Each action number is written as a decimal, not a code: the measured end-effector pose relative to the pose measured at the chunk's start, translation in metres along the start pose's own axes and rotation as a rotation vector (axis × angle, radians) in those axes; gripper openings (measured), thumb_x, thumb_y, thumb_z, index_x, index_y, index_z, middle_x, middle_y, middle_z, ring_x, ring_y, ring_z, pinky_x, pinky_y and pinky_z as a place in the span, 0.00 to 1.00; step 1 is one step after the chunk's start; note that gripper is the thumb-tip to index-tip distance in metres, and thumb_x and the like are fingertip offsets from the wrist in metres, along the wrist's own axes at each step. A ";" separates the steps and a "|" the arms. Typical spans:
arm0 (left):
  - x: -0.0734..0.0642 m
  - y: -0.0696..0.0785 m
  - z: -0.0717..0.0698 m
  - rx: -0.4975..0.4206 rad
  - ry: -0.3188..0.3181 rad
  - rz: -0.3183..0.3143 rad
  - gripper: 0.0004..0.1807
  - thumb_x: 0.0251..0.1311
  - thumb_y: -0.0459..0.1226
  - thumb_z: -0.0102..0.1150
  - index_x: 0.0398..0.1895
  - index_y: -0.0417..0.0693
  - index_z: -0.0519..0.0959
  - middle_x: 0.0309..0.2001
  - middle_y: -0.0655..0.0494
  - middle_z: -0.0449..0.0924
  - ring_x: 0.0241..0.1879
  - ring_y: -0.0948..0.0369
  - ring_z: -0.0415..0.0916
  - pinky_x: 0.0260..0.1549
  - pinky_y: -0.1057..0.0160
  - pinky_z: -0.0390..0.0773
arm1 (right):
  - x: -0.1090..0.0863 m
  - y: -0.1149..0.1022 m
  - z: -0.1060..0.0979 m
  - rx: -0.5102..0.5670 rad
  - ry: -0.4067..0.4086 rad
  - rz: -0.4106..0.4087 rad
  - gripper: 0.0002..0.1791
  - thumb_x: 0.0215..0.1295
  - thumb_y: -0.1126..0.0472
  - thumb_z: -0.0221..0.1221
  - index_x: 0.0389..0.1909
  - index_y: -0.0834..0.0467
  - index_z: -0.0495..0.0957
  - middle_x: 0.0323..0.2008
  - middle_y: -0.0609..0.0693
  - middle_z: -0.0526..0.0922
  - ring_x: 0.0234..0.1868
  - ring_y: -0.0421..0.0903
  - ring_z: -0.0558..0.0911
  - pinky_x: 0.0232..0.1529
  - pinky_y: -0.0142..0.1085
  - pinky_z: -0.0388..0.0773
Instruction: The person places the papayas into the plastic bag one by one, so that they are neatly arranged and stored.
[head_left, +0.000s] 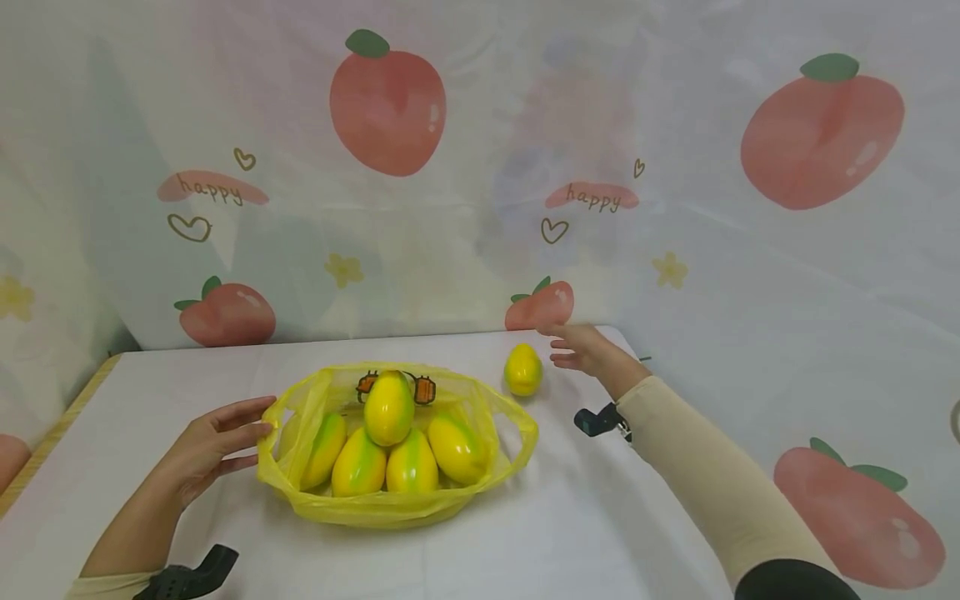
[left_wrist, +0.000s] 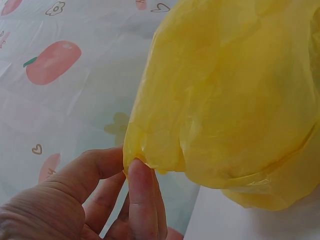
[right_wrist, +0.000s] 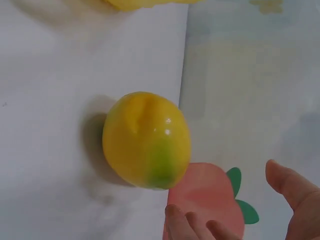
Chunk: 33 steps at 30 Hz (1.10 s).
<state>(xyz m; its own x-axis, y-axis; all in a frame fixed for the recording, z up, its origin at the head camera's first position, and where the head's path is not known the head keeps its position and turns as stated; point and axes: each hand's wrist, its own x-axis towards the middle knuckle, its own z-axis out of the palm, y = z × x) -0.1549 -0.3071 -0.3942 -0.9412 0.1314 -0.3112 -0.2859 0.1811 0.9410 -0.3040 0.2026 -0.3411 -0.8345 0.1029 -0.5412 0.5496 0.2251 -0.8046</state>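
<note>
A yellow plastic bag (head_left: 397, 510) lies with its mouth spread wide on the white table, several yellow-green mangoes (head_left: 358, 465) inside it. My left hand (head_left: 217, 446) pinches the bag's left edge between thumb and fingers, as the left wrist view shows up close on the yellow film (left_wrist: 225, 100). One more mango (head_left: 522, 370) rests alone on the table, behind and to the right of the bag. Just right of that mango is my right hand (head_left: 588, 354), fingers extended and holding nothing. In the right wrist view a gap separates the fingers from the lone mango (right_wrist: 146, 141).
A pale cloth backdrop (head_left: 465, 250) printed with red fruit and hearts hangs behind and right of the table. The white tabletop (head_left: 525, 542) has a wooden edge (head_left: 71, 417) showing at left. The bag's right handle loop (head_left: 528, 433) stands open toward the lone mango.
</note>
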 end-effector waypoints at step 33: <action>-0.001 -0.001 -0.003 -0.040 -0.021 0.017 0.25 0.67 0.43 0.61 0.67 0.61 0.72 0.46 0.80 0.76 0.44 0.71 0.80 0.44 0.65 0.84 | 0.027 0.041 0.029 0.047 0.016 0.173 0.47 0.63 0.51 0.65 0.75 0.63 0.52 0.72 0.66 0.57 0.64 0.63 0.72 0.58 0.49 0.78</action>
<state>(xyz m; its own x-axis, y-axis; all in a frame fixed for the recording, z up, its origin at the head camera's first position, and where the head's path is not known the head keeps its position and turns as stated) -0.1548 -0.3104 -0.3944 -0.9422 0.1547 -0.2972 -0.2769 0.1400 0.9506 -0.3031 0.1865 -0.3961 -0.7279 0.1516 -0.6687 0.6856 0.1574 -0.7107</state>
